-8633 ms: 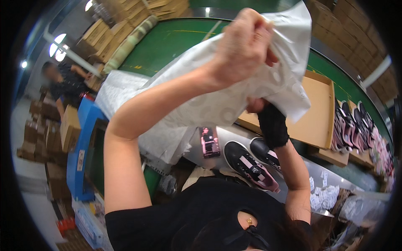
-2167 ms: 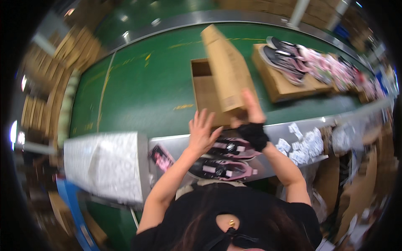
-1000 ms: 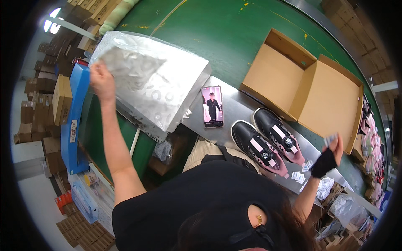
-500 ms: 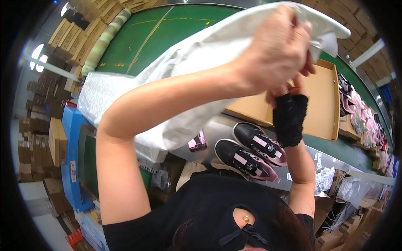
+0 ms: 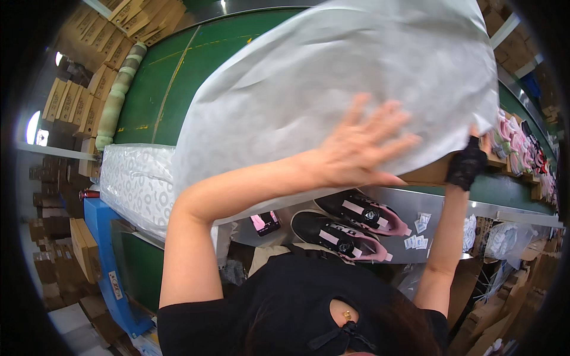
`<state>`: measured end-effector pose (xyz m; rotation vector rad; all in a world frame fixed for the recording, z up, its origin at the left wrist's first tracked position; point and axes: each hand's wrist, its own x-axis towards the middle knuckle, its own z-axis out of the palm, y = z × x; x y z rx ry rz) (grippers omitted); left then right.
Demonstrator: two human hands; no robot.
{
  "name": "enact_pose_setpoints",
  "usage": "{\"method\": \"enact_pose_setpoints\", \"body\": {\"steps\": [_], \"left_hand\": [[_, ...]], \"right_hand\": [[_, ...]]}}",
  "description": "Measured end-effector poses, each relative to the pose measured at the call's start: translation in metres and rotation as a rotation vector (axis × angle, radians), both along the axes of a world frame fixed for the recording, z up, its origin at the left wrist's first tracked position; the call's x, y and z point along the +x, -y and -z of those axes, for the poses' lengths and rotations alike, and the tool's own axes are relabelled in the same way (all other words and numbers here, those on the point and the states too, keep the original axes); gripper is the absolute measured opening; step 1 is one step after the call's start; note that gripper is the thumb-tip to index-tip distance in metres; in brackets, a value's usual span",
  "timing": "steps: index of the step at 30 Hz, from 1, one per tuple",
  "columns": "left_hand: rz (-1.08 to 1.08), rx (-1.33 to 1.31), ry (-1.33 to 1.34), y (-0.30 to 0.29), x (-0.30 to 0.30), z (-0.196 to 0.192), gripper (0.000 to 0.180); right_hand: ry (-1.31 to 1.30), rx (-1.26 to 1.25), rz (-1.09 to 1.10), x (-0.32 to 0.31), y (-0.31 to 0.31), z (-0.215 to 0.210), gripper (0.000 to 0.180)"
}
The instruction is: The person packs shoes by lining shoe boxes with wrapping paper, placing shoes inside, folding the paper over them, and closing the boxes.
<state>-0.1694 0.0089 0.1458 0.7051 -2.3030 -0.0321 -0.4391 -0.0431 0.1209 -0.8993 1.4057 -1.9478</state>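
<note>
A large sheet of white wrapping paper point(image 5: 285, 101) billows up in front of me over the work surface. My left hand point(image 5: 368, 145) is open, its fingers spread against the near face of the paper. At the sheet's right corner my right hand point(image 5: 472, 157), in a black fingerless glove, pinches the edge; the fingertips are partly hidden. Under the paper a brown cardboard box point(image 5: 430, 173) shows only a strip. Nearest to me, two black and pink sneakers point(image 5: 341, 238) point(image 5: 365, 212) lie side by side on the metal table point(image 5: 279, 234).
A stack of patterned paper in clear plastic point(image 5: 136, 184) lies at the left, above a blue frame point(image 5: 110, 255). Small white packets point(image 5: 418, 240) and a black and pink tag point(image 5: 265, 222) rest on the table. Beyond is a green conveyor belt point(image 5: 154, 89); more pink shoes point(image 5: 513, 139) line the right.
The paper has spread out and now covers most of the box. My left hand has let go and opened, moving down and left, while my right hand has moved right with the paper's edge.
</note>
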Motion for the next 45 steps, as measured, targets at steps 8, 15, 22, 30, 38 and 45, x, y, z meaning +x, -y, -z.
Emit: {"method": "enact_pose_setpoints", "body": {"steps": [8,15,22,30,38,45], "left_hand": [[-0.788,-0.143,0.522,0.012,0.18,0.104,0.074],[-1.022,1.387,-0.613,0.01,0.238,0.139,0.089],[-0.822,1.505,-1.02,0.003,0.161,0.185,0.068],[-0.969,0.815,-0.468,0.022,0.144,0.184,0.061],[-1.059,0.462,-0.279,0.022,0.218,0.13,0.051],[-0.753,0.775,-0.577,0.048,0.198,0.054,0.046]], "right_hand": [[0.153,0.037,0.583,-0.171,-0.026,0.035,0.025],[0.316,0.164,0.384,-0.153,-0.059,0.059,0.048],[-1.056,0.235,-0.584,-0.005,-0.192,0.082,0.024],[-1.53,-0.082,-1.008,0.094,-0.214,0.07,0.022],[-0.203,0.445,-1.033,0.156,-0.087,-0.035,0.034],[-0.762,0.472,-0.873,0.2,0.0,0.125,0.034]]}}
